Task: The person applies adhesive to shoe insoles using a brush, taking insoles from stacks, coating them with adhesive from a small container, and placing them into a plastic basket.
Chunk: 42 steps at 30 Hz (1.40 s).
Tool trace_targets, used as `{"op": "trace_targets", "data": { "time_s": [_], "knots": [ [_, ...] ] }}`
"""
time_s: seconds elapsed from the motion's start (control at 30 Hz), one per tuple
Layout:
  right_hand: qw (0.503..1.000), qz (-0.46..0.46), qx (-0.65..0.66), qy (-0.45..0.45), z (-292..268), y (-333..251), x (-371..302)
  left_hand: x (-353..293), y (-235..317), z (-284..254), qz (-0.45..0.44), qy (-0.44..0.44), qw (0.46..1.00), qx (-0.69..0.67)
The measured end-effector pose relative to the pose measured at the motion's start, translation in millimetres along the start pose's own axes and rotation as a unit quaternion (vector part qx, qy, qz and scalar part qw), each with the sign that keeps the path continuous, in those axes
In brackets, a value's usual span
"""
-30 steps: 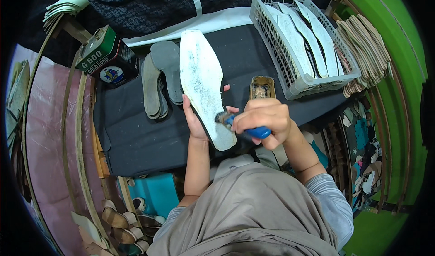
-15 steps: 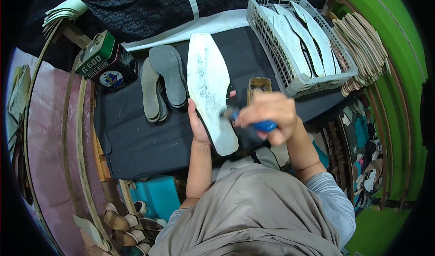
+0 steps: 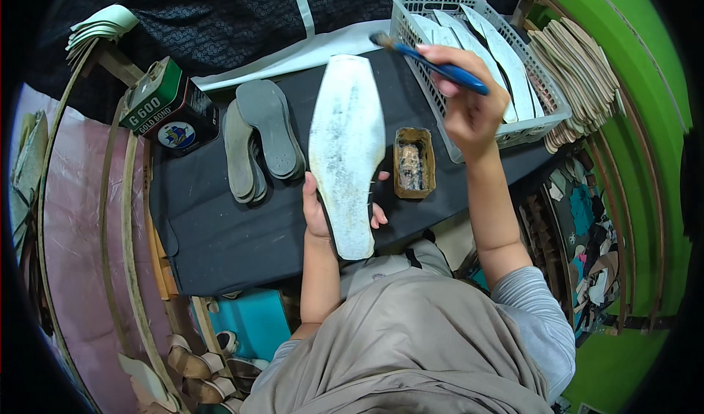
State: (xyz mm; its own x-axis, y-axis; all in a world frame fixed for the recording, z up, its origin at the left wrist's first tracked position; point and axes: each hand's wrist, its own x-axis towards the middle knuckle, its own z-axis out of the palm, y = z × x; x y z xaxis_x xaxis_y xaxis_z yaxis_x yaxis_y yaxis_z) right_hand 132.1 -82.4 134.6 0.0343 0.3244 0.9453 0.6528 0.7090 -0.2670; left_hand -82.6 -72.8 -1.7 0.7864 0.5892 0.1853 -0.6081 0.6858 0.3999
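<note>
A long white sole-shaped piece [image 3: 347, 135], with grey smears down its middle and a dark edge, is held up over the table. My left hand [image 3: 317, 210] supports it from beneath near its narrow end, the thumb at its left edge and fingertips showing at its right. My right hand [image 3: 475, 104] is raised in front of the crate, gripping a paintbrush [image 3: 463, 78] with a blue handle. The bristles point up and left, apart from the white piece. Below the right hand, a small brown open box [image 3: 401, 184] with stained, crusted insides stands on the table.
Grey soles [image 3: 268, 121] lie stacked left of the white piece. A green and black metal can [image 3: 172, 110] stands at the table's left. A white plastic crate [image 3: 513, 129] of similar white pieces sits back right, beside a row of tan sole-shaped sheets [image 3: 579, 84].
My right hand has lifted the brush off the white piece and moved it up and away, uncovering the brown box. The white piece is turned slightly more upright in my left hand.
</note>
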Motion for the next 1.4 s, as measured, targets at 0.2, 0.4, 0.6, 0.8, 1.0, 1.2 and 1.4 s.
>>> {"op": "trace_targets", "data": {
  "time_s": [0.2,0.4,0.6,0.8,1.0,1.2,1.4],
  "knots": [
    [0.960,0.211,-0.113,-0.146,-23,-36,-41,1,10,-5,0.072,0.040,0.997,-0.003],
    [0.939,0.152,-0.109,-0.289,-17,-17,-104,16,5,4,0.070,0.074,0.995,0.008],
    [0.922,0.199,-0.088,-0.321,-24,-20,-130,32,-4,-4,0.075,-0.006,0.997,0.004],
    [0.917,0.250,-0.086,-0.298,-45,-22,-112,50,-14,10,0.129,0.045,0.989,0.063],
    [0.915,0.305,0.035,-0.262,-30,-40,-75,68,-40,37,0.224,0.012,0.965,0.136],
    [0.918,0.286,-0.005,-0.276,-49,-17,-56,83,-60,69,0.293,0.129,0.922,0.218],
    [0.932,0.194,-0.244,-0.186,-104,63,3,77,-43,54,0.290,0.079,0.914,0.273]
  ]
}}
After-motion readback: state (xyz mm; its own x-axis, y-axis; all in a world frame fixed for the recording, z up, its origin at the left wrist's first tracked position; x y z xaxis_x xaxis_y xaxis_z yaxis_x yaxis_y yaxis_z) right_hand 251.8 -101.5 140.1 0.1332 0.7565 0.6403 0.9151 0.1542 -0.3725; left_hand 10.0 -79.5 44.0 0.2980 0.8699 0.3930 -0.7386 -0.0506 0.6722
